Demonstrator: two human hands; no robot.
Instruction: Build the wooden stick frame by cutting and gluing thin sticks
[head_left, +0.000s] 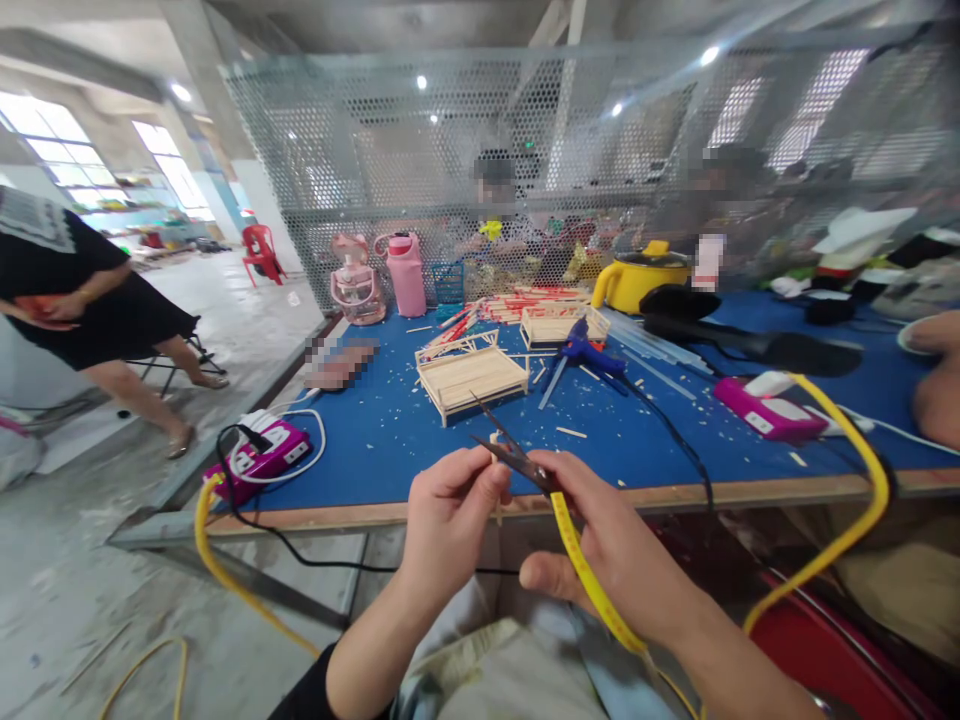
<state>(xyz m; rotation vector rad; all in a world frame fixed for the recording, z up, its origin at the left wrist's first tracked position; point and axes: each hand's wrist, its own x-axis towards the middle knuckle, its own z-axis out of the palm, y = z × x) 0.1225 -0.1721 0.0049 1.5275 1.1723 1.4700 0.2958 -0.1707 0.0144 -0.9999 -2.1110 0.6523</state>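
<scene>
Between the thumb and fingers of my left hand [454, 505] is a small wooden stick [495, 447], upright. My right hand [600, 540] grips a pair of dark scissors [517, 458] with yellow-wrapped handles. Their blades are apart and point up and left, close beside the top of the stick. Beyond my hands, a small bed-like frame of pale wooden sticks [472, 380] stands on the blue table. A second wooden frame [562, 328] is behind it to the right, with a blue glue gun [585, 350] in front.
Purple power strips [262, 455] [769, 408] lie left and right, with yellow cables. Behind are loose sticks [525, 302], a pink bottle [406, 275], a yellow pot [645, 280] and a mesh screen [360, 150]. A person [75, 280] is at left; another's hand [937, 380] at right.
</scene>
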